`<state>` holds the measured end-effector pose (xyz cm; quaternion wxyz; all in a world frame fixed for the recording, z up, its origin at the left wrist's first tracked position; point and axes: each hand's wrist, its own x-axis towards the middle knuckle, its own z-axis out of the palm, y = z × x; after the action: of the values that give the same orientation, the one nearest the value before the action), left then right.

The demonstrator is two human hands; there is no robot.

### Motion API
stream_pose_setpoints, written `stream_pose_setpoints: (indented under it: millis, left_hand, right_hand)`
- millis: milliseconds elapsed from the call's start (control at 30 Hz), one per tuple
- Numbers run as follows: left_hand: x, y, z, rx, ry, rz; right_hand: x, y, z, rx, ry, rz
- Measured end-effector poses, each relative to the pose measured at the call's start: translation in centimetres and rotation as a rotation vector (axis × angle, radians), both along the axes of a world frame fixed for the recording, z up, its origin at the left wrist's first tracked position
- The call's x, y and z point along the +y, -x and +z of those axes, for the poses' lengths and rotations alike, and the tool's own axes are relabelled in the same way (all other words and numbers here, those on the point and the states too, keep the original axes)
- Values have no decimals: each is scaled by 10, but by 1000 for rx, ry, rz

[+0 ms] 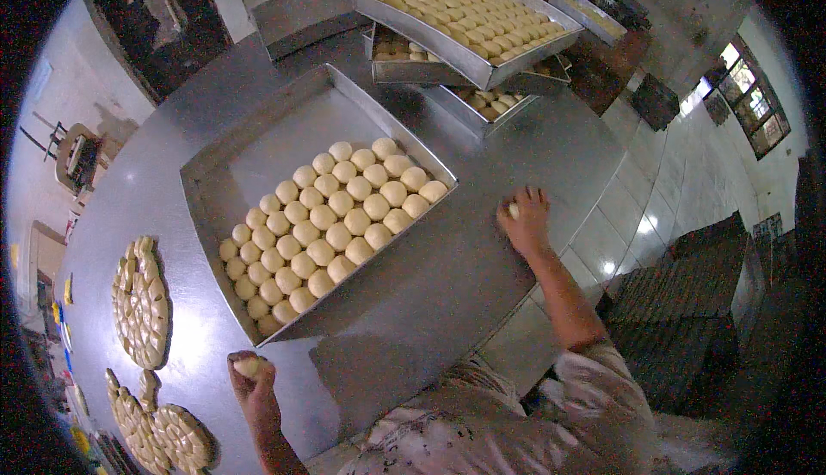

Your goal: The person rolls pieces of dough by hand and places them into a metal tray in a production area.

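Note:
My left hand, near the front left corner of the tray, is closed around a pale dough ball. On the metal table to the right of the tray, my right hand curls its fingers around a piece of dough, which is mostly hidden. Between the hands lies a large rectangular metal tray. Close rows of smooth round dough balls fill its nearer part, and bare metal shows at its far left. Two flat rounds of dough cut into small pieces lie at the table's left.
At the back of the metal table, several trays are stacked crosswise; the top tray is full of dough pieces. Another metal tray stands beside them. Dark ridged stacks stand on the tiled floor at right.

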<state>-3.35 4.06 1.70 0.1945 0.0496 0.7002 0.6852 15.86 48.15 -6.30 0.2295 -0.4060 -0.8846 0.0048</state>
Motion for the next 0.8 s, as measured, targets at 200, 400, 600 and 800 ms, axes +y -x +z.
stream_pose_setpoints:
  millis: [200,400,600,800]
  left_hand:
    - [31,-23,3,-103,-15,-127]
    - [38,-27,-6,-129,-282,60]
    - [-6,-19,-11,3,-128,358]
    - [-25,-39,-31,-105,-61,364]
  right_hand:
    - [-50,36,16,155,199,415]
    - [49,14,10,132,139,1]
    - [8,-23,27,17,224,218]
    - [-11,108,135,990,920,512]
